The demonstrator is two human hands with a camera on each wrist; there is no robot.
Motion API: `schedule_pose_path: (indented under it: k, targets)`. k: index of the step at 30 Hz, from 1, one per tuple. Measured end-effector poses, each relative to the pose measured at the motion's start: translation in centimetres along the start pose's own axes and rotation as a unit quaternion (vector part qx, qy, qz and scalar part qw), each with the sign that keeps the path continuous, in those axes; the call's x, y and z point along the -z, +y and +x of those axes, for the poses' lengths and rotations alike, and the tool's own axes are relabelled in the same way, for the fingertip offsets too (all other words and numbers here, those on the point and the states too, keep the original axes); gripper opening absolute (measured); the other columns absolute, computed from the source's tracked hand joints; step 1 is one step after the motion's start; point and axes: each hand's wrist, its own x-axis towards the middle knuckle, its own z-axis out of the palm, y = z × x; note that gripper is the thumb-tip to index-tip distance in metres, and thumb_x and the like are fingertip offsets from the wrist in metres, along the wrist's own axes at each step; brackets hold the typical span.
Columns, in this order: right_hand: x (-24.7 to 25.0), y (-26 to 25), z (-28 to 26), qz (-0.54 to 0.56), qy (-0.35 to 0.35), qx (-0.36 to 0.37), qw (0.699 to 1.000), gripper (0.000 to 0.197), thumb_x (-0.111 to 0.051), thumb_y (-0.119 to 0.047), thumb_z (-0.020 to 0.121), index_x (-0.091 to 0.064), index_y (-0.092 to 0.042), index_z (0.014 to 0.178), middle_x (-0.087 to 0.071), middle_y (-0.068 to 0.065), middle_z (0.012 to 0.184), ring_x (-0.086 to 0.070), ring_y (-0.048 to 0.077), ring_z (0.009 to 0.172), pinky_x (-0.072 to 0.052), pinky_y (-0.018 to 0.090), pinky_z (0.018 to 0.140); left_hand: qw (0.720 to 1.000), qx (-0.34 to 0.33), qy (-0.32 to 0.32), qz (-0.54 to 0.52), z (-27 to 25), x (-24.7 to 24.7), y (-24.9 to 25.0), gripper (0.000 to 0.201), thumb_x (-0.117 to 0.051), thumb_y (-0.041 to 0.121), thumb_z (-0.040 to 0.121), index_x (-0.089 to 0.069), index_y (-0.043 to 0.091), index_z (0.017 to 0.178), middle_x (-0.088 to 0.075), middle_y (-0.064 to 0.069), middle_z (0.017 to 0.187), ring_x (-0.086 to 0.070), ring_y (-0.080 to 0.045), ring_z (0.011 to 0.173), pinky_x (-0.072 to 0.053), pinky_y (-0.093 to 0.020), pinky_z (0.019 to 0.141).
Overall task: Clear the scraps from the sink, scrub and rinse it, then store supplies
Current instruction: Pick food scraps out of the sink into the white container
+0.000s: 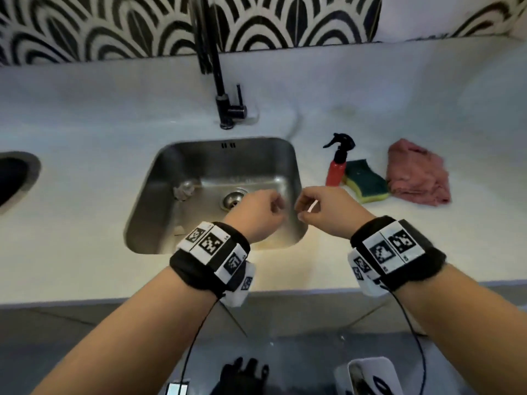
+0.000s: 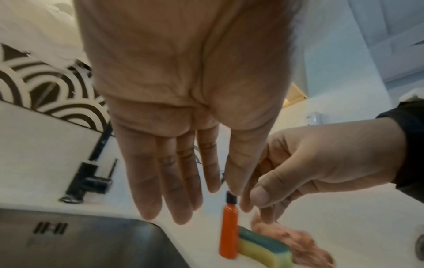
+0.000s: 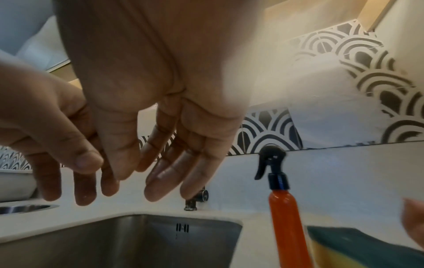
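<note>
- Both hands, left hand (image 1: 258, 215) and right hand (image 1: 328, 209), hover over the sink (image 1: 171, 223), fingers relaxed, holding nothing.
- Crumpled scrap (image 1: 184, 189) lies at nine o'clock from the drain (image 1: 234, 198).
- Risk: nudged scraps could clog that drain.

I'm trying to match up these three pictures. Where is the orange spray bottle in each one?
Head: the orange spray bottle stands upright on the counter, right of the sink, touching the sponge.
Left wrist: bottom centre, below the fingertips.
Right wrist: lower right, trigger head up.
Shared landmark: the black faucet, behind the sink.
</note>
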Motion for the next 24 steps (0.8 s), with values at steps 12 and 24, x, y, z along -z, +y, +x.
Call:
schedule_pose_path:
  k: [12, 24]
  targets:
    - [-5.7, -8.8, 16.8, -0.082, -0.071, -0.005, 0.994, 0.017, -0.061, -0.015, 0.087, -0.065, -0.016, 0.104, -0.061, -0.001, 0.103, -0.057, 0.015, 0.099, -0.037, 0.021, 0.077, 0.99, 0.104, 0.068, 0.063, 6.0, 12.2, -15.8, 0.017, -0.057, 0.017, 0.088, -0.065, 0.016, 0.103, -0.066, -0.008, 0.11, -0.061, -0.025, 0.103, -0.045, -0.029, 0.087]
    - [-15.9, -10.2, 28.8, -0.123, -0.173, 0.004, 0.977, 0.026, -0.057, -0.011, 0.09, -0.063, -0.015, 0.115, -0.055, 0.007, 0.127, -0.055, 0.026, 0.115, -0.043, 0.031, 0.091, 0.969, 0.228, 0.066, 0.076, 10.8, 13.2, -26.9, 0.038, -0.052, 0.023, 0.086, -0.055, 0.018, 0.124, -0.05, -0.011, 0.126, -0.05, -0.032, 0.118, -0.043, -0.047, 0.099]
